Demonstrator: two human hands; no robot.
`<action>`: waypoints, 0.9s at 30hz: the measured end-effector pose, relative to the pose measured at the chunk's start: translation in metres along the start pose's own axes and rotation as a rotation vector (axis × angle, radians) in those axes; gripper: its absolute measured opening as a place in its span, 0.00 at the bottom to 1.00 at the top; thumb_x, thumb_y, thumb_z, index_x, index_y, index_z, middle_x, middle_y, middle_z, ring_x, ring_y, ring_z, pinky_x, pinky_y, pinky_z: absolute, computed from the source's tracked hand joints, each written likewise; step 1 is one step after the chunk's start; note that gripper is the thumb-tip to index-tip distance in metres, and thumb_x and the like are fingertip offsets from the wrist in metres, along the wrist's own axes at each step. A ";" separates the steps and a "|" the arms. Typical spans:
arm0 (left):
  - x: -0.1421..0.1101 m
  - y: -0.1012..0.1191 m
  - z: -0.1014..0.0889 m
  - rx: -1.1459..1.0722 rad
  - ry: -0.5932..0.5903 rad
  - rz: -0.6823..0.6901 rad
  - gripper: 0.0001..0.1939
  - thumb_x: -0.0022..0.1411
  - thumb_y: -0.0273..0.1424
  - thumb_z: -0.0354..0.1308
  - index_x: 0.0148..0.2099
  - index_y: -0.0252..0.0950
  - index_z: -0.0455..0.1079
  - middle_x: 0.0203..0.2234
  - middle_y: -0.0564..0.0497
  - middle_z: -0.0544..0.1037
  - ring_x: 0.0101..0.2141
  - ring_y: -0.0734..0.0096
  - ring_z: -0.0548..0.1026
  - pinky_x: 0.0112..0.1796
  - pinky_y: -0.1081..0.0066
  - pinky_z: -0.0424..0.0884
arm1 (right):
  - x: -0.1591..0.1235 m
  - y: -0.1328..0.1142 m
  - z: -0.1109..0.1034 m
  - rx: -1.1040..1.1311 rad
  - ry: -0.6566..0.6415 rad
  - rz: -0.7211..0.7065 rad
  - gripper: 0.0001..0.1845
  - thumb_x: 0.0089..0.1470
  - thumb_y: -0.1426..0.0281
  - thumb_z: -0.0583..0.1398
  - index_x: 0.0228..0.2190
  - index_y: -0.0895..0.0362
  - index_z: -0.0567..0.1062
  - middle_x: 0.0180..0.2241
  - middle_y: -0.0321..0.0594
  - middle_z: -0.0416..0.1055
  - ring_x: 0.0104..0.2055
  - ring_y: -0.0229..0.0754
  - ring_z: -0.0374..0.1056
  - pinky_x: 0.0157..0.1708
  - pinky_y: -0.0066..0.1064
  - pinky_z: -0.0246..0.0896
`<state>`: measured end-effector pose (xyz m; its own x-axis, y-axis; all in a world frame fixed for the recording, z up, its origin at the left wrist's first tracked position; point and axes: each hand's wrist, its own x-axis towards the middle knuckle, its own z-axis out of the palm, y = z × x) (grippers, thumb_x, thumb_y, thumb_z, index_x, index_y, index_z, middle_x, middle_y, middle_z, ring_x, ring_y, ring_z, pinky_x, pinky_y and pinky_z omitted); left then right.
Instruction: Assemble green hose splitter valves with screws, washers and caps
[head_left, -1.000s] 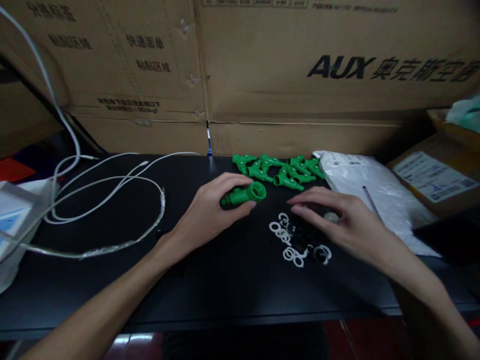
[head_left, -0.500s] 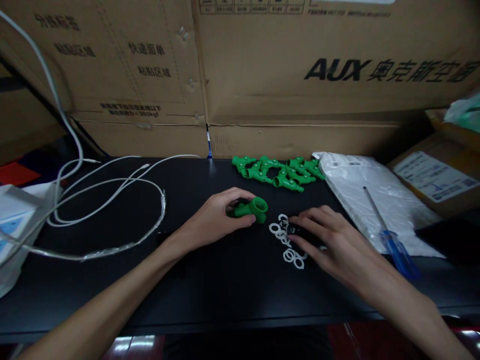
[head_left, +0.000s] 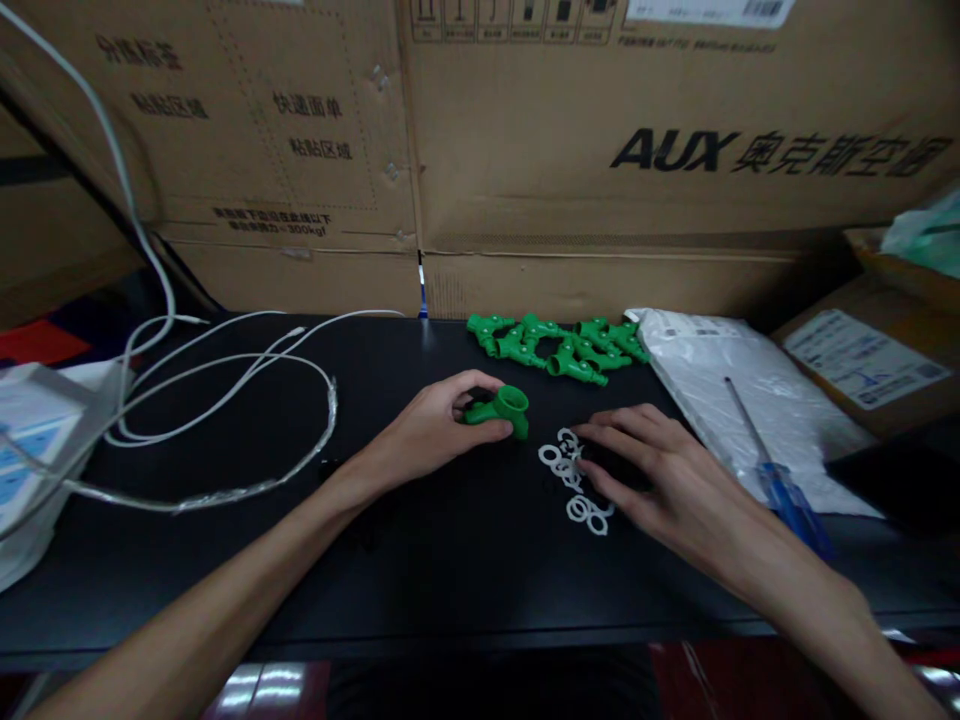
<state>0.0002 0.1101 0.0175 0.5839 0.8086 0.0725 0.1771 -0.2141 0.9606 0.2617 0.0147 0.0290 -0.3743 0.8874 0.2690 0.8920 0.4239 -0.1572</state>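
Note:
My left hand (head_left: pixel 431 430) is closed around a green plastic pipe fitting (head_left: pixel 501 408), its open round end turned up and to the right. My right hand (head_left: pixel 652 475) lies flat over a small heap of white and black rings (head_left: pixel 574 478) on the black table (head_left: pixel 465 570), fingers stretched out and touching the rings. I cannot see anything held in it. A pile of several more green fittings (head_left: pixel 559 345) lies further back near the cardboard.
Large cardboard boxes (head_left: pixel 600 160) wall off the back. White cables (head_left: pixel 225 400) loop across the left of the table. A white plastic bag (head_left: pixel 720 370) with a blue-handled screwdriver (head_left: pixel 780 480) lies at the right. A white box (head_left: pixel 30 440) sits far left.
My right hand slid left off the screwdriver area onto the rings. My left hand drew the green fitting nearer and turned its open end upward.

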 end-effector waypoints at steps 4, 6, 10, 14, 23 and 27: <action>0.002 -0.003 -0.001 0.047 0.067 -0.017 0.19 0.58 0.36 0.67 0.50 0.36 0.72 0.43 0.46 0.83 0.44 0.60 0.80 0.49 0.59 0.74 | 0.013 -0.010 0.004 0.025 -0.099 -0.083 0.12 0.66 0.66 0.59 0.48 0.53 0.77 0.48 0.45 0.76 0.51 0.51 0.69 0.48 0.48 0.68; 0.003 -0.004 -0.002 0.064 0.083 -0.017 0.20 0.58 0.36 0.67 0.51 0.36 0.72 0.43 0.46 0.83 0.44 0.59 0.80 0.49 0.58 0.74 | 0.018 -0.016 0.008 -0.009 -0.131 -0.103 0.10 0.66 0.67 0.59 0.46 0.54 0.77 0.46 0.44 0.77 0.50 0.52 0.69 0.47 0.48 0.66; 0.002 -0.005 -0.003 0.065 0.106 -0.003 0.19 0.57 0.36 0.68 0.51 0.38 0.73 0.41 0.48 0.83 0.43 0.59 0.81 0.47 0.58 0.75 | 0.021 -0.022 0.015 -0.110 -0.152 -0.106 0.08 0.65 0.71 0.58 0.42 0.54 0.78 0.43 0.43 0.77 0.48 0.54 0.70 0.43 0.47 0.64; 0.002 -0.004 -0.002 0.060 0.107 -0.007 0.20 0.57 0.37 0.68 0.51 0.37 0.73 0.42 0.48 0.83 0.43 0.59 0.81 0.46 0.59 0.75 | 0.022 -0.026 0.018 -0.157 -0.156 -0.093 0.08 0.63 0.75 0.59 0.42 0.55 0.77 0.43 0.44 0.77 0.47 0.54 0.71 0.43 0.47 0.62; 0.001 -0.005 -0.002 0.049 0.085 -0.002 0.19 0.59 0.35 0.67 0.51 0.36 0.72 0.43 0.48 0.82 0.44 0.60 0.79 0.47 0.61 0.73 | 0.033 -0.032 0.002 0.051 -0.045 -0.016 0.08 0.62 0.77 0.59 0.36 0.59 0.79 0.35 0.44 0.79 0.38 0.47 0.75 0.40 0.39 0.65; 0.000 -0.002 -0.001 0.067 0.087 -0.003 0.18 0.59 0.35 0.67 0.51 0.37 0.73 0.41 0.48 0.81 0.43 0.61 0.79 0.44 0.62 0.73 | 0.052 -0.019 -0.019 0.413 0.120 0.014 0.07 0.63 0.72 0.61 0.37 0.56 0.81 0.37 0.39 0.81 0.39 0.41 0.77 0.42 0.32 0.69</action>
<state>-0.0014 0.1110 0.0161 0.5132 0.8530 0.0950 0.2334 -0.2452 0.9410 0.2300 0.0490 0.0645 -0.3089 0.8767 0.3687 0.7110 0.4703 -0.5227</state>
